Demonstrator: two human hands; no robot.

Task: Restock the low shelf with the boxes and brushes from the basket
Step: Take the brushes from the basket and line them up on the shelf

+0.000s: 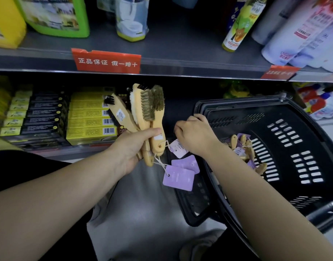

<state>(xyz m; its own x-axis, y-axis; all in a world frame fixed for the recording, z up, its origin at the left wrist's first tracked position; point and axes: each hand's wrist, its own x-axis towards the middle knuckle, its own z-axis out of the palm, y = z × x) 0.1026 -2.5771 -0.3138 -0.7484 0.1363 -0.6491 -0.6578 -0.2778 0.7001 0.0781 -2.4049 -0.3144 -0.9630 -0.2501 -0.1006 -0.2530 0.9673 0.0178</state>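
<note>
Stacked boxes (pixel 90 117) fill the left part of the low shelf (pixel 82 148). The dark stretch beside them, toward the basket (pixel 237 102), lies open. The upper shelf (pixel 199 70) overhangs the opening.

1. your left grip (pixel 137 147) holds a fan of wooden brushes (pixel 146 110) upright by the handles, with lilac tags (pixel 178 178) dangling below.
2. your right grip (pixel 194 136), fingers curled, sits at the rim of the black basket (pixel 286 117).
3. more brushes (pixel 244 147) lie inside the basket.
4. yellow-and-black boxes (pixel 88 117) are stacked on the low shelf (pixel 77 153).
</note>
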